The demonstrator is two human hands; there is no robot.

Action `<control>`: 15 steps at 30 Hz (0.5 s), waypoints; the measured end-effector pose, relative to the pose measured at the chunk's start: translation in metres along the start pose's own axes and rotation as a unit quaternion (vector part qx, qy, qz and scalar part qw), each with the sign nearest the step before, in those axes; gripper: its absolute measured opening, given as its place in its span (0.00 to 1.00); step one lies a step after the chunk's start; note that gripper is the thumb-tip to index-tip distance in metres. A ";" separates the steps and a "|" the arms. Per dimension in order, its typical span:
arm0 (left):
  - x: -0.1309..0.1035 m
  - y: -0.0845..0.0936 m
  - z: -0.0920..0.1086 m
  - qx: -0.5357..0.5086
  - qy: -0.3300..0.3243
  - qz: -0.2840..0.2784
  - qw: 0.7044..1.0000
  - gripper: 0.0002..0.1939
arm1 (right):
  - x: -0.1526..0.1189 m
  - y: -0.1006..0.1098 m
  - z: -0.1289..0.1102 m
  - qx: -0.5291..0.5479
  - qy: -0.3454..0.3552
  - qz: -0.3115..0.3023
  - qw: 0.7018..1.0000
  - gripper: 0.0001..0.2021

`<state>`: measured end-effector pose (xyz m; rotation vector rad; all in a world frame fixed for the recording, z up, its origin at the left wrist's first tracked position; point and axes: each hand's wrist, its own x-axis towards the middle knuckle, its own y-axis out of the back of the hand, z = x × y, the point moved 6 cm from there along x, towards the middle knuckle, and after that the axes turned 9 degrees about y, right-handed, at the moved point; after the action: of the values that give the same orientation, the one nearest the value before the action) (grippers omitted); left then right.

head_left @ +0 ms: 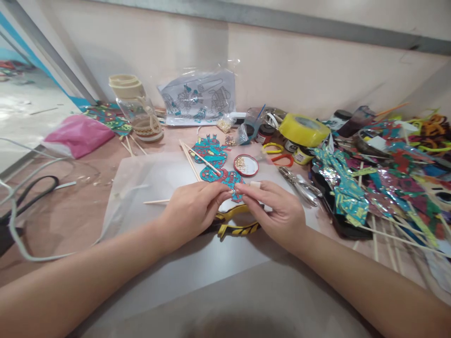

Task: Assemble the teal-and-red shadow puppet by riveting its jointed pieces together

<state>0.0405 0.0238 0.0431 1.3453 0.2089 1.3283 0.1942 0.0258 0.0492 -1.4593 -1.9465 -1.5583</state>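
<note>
My left hand (197, 204) and my right hand (276, 206) meet over a translucent sheet (141, 220), fingertips pinched close together. What they pinch is too small to make out. Just beyond the fingertips lies a blue and red painted figure (211, 152) with thin wooden sticks (204, 161) across it. Yellow and black pliers (239, 230) lie below the fingers, partly covered by my hands. A round red-rimmed lid (246, 165) holding small gold pieces is behind my right hand. My right index finger has a pale wrap.
A glass bottle (137, 110) and a pink bag (81, 135) stand back left. Yellow tape (303, 129), paint jars and metal pliers (299, 185) are to the right. A black tray (327, 206) and painted figures on sticks crowd the far right. A white cable (14, 230) curves at left.
</note>
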 end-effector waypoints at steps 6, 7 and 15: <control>0.000 0.000 -0.002 -0.013 0.006 0.009 1.000 0.12 | 0.000 -0.004 -0.001 0.010 0.011 -0.006 1.000 0.15; 0.000 0.001 -0.002 -0.015 0.004 0.015 1.000 0.12 | 0.000 -0.005 -0.002 0.013 0.010 -0.008 1.000 0.15; -0.002 0.001 -0.002 -0.005 -0.012 0.026 1.000 0.10 | -0.005 -0.010 -0.003 0.043 -0.007 -0.024 0.999 0.16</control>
<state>0.0378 0.0228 0.0424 1.3649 0.1508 1.3552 0.1871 0.0215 0.0409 -1.4032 -2.0452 -1.4676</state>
